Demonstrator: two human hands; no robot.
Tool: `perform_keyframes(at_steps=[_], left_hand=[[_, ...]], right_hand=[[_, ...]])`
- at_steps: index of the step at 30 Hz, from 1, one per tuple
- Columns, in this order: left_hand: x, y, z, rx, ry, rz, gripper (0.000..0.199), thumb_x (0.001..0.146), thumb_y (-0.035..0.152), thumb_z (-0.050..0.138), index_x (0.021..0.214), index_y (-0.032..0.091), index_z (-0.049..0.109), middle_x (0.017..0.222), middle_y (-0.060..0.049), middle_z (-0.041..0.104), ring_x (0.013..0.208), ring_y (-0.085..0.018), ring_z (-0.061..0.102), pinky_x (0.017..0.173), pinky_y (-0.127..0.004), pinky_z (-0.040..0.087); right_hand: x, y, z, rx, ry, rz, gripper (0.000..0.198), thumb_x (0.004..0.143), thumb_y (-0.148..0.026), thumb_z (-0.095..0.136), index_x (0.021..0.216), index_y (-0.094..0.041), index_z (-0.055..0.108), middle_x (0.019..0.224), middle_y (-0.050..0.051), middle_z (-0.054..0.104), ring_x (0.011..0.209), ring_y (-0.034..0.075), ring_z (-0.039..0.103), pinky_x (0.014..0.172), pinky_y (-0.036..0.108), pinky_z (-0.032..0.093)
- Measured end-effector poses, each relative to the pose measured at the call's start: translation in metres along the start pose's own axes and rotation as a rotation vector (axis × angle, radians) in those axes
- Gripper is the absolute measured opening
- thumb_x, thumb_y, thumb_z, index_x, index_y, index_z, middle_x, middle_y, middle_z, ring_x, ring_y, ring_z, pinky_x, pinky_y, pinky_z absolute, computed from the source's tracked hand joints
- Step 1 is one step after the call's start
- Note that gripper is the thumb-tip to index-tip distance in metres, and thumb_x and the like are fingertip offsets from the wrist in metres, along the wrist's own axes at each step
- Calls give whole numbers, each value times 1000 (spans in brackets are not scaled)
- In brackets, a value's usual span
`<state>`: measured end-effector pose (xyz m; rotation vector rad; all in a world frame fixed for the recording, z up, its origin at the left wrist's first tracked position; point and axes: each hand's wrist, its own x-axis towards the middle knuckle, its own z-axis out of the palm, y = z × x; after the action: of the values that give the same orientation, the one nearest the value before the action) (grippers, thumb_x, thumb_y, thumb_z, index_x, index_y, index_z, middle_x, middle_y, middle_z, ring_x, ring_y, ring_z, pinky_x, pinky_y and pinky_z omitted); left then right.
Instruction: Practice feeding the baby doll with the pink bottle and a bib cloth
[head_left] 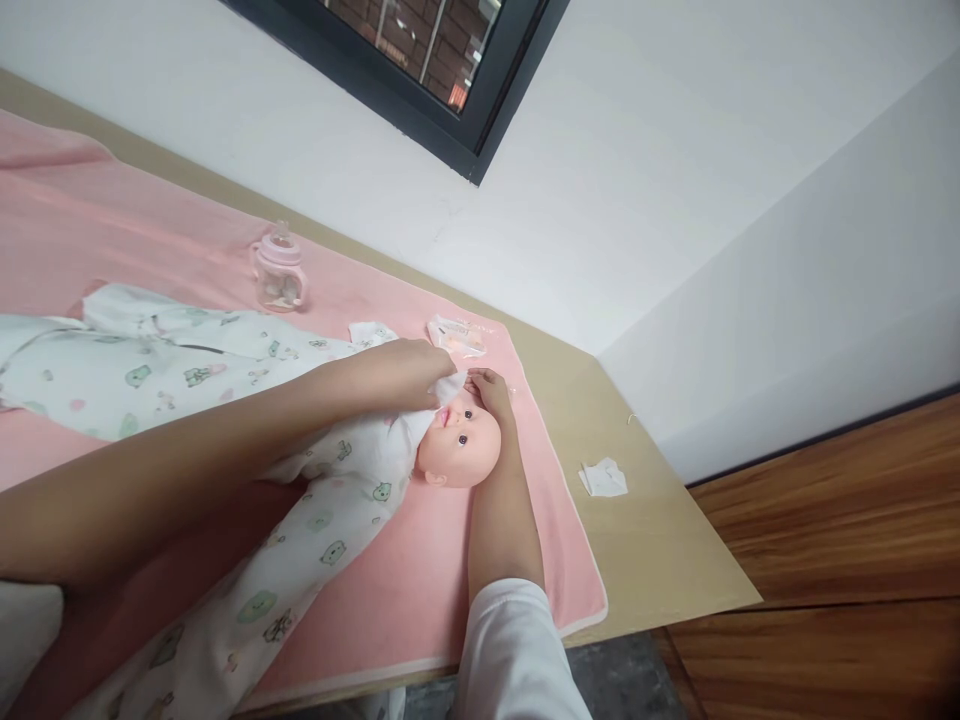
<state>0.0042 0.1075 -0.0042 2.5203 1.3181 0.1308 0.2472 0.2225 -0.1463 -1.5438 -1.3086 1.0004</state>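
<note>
A baby doll point(469, 450) lies face up on a pink blanket point(360, 610), its bare head towards the right. White baby clothing point(330, 500) printed with small green animals covers it up to the chin. My left hand point(416, 372) is closed on the clothing's edge by the doll's mouth. Wrapped round past the top of the head, my right hand point(491, 390) has bent fingers on the far side of the face, at the stretched tip of the same cloth. The doll's body and most of my left fingers are hidden.
A pink-lidded baby bottle point(280, 275) stands on the blanket's far side. Near the doll's head lies a clear packet point(459, 337). A folded white tissue point(604, 478) rests on the wooden tabletop point(667, 560). A wall with a dark-framed window point(472, 165) rises behind.
</note>
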Motion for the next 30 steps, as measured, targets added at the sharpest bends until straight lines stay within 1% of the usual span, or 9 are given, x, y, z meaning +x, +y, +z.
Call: perform_keyframes(at_steps=[5, 10, 15, 19, 23, 27, 30], left_hand=[[0, 3, 0, -6, 7, 14, 10, 76, 13, 54, 68, 17, 50, 74, -8, 63, 67, -21, 57, 57, -30, 30], [3, -3, 6, -31, 57, 79, 11, 79, 15, 52, 69, 18, 46, 70, -5, 59, 65, -19, 55, 57, -30, 30], [5, -3, 7, -40, 34, 46, 14, 77, 16, 54, 68, 19, 43, 67, -3, 54, 64, -18, 52, 56, -30, 29], [2, 3, 2, -41, 39, 45, 17, 78, 16, 54, 68, 19, 42, 66, -3, 52, 62, -18, 49, 56, -30, 27], [-2, 9, -4, -39, 25, 15, 17, 77, 14, 54, 67, 19, 41, 65, -3, 50, 62, -18, 47, 57, -30, 28], [-2, 9, -3, -55, 53, 37, 15, 75, 14, 53, 66, 19, 42, 64, -3, 50, 60, -18, 46, 57, -31, 27], [-1, 7, 0, -72, 78, 56, 14, 76, 14, 52, 67, 19, 42, 65, -3, 51, 60, -17, 46, 57, -31, 27]], right_hand=[[0, -1, 1, -12, 9, 7, 20, 90, -11, 50, 101, -3, 65, 79, 5, 68, 84, 12, 57, 84, 28, 47], [1, 0, 1, -30, 11, 13, 22, 89, -11, 50, 104, -4, 65, 77, 5, 68, 84, 13, 56, 83, 28, 47], [-2, -1, 0, -39, 9, 6, 24, 88, -10, 51, 106, -4, 64, 77, 5, 68, 80, 12, 55, 80, 27, 47], [-4, -2, -1, -43, 10, 1, 23, 87, -10, 52, 106, -5, 65, 80, 5, 69, 80, 12, 55, 80, 27, 47], [-5, -2, 0, -49, 13, -1, 23, 86, -10, 53, 105, -5, 65, 82, 5, 70, 80, 12, 55, 79, 27, 47], [-5, -3, 0, -57, 15, 0, 23, 87, -11, 55, 106, -5, 66, 80, 5, 71, 81, 13, 56, 78, 27, 47], [-6, -3, 0, -66, 8, 1, 23, 91, -15, 55, 108, -5, 66, 84, 6, 71, 86, 14, 57, 82, 28, 49]])
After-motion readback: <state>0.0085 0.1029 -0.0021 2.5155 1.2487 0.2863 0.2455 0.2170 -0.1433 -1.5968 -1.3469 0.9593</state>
